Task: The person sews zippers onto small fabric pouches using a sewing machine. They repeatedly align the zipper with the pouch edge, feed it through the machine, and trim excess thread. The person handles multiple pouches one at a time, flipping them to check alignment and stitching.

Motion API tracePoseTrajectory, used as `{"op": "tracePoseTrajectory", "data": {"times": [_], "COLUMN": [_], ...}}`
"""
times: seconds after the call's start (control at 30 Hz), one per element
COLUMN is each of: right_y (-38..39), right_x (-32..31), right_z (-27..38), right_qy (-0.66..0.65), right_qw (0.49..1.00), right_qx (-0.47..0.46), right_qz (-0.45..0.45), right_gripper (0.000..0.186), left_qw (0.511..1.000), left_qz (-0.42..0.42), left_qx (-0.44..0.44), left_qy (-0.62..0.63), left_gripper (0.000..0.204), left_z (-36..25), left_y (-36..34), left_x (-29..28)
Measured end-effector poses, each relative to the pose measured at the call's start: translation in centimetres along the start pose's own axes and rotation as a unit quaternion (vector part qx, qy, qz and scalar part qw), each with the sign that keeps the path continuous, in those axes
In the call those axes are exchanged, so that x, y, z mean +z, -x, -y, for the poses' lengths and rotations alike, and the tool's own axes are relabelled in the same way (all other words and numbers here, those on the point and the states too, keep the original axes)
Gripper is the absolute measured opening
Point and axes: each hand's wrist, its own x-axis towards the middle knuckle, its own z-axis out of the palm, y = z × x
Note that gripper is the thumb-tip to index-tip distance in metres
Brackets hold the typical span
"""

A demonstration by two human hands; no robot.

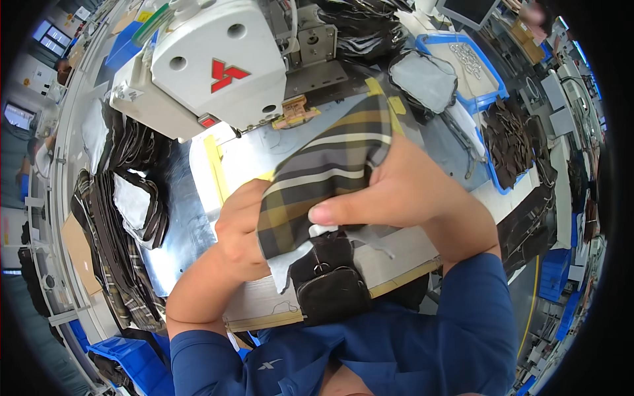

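A curved plaid fabric piece [333, 155], in olive, black and white, is held up in front of me over the sewing table. On its left edge my left hand [243, 228] grips the cloth, most of its fingers hidden behind it. My right hand [399, 188] pinches the right side, thumb pressed on the front and the other fingers out of sight behind. White backing [285, 267] sticks out under the lower edge. Just below hangs a small black zippered pouch [333, 294]; whether it is joined to the plaid piece I cannot tell.
Beyond my hands stands a white sewing machine [214, 63] over a metal plate with yellow tape. Stacks of dark and plaid fabric pieces [109, 244] lie at left. At right are a dark padded piece [422, 79], a blue tray of metal rings [462, 66] and another of brown pieces [508, 142].
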Motion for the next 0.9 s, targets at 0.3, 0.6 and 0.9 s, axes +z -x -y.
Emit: {"op": "tracePoseTrajectory", "data": {"times": [0.3, 0.6, 0.9], "right_y": [0.1, -0.6, 0.0], "right_x": [-0.8, 0.0, 0.0], "right_z": [-0.5, -1.4, -1.0], "right_qy": [-0.033, -0.07, 0.031], "right_qw": [0.999, 0.997, 0.997], "right_qx": [-0.009, 0.017, -0.06], "right_qz": [0.035, 0.031, 0.026], "right_gripper": [0.054, 0.052, 0.043], "left_qw": [0.999, 0.98, 0.933], "left_qz": [0.021, -0.107, 0.03], "left_qx": [0.023, -0.002, 0.13], "left_qy": [-0.015, -0.169, -0.335], "left_gripper": [0.035, 0.032, 0.029], "left_z": [-0.5, -2.0, -4.8], "left_y": [-1.0, 1.0, -0.5], "left_x": [-0.4, -1.2, -1.8]}}
